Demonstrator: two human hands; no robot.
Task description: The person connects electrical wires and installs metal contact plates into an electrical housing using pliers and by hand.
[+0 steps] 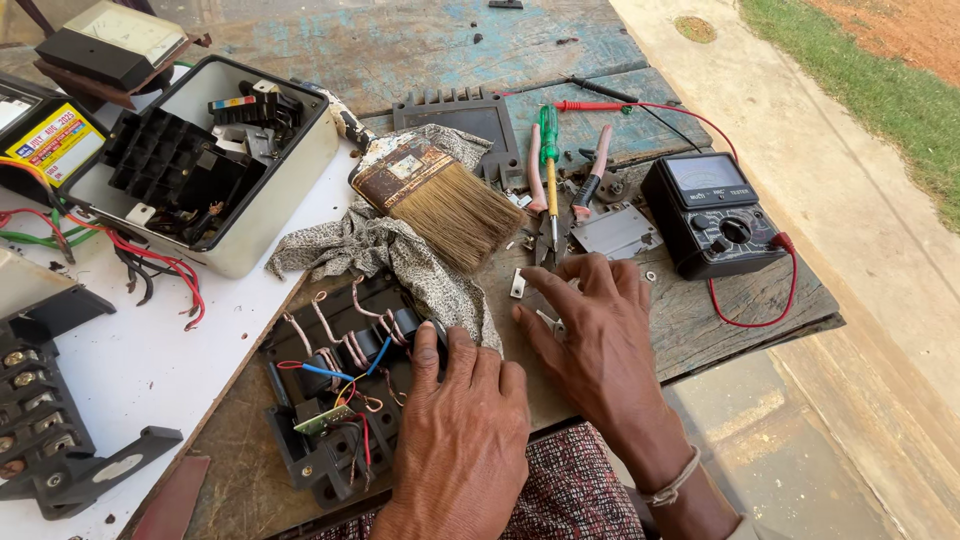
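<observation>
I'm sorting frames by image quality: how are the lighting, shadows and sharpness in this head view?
Head view: bright daylight, the white board close to glare; the worn wooden table evenly lit, with short soft shadows under the paintbrush and the multimeter. The left hand on the black wired unit and the right hand are sharp; no motion blur; edges slightly bowed.

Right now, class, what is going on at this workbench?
A person sits at a worn wooden table. The left hand rests on an opened black electrical unit with copper and coloured wires. The right hand lies flat on the tabletop, fingers spread over small metal parts. A wide paintbrush, pink-handled pliers, a green screwdriver and a black analogue multimeter lie just beyond.
</observation>
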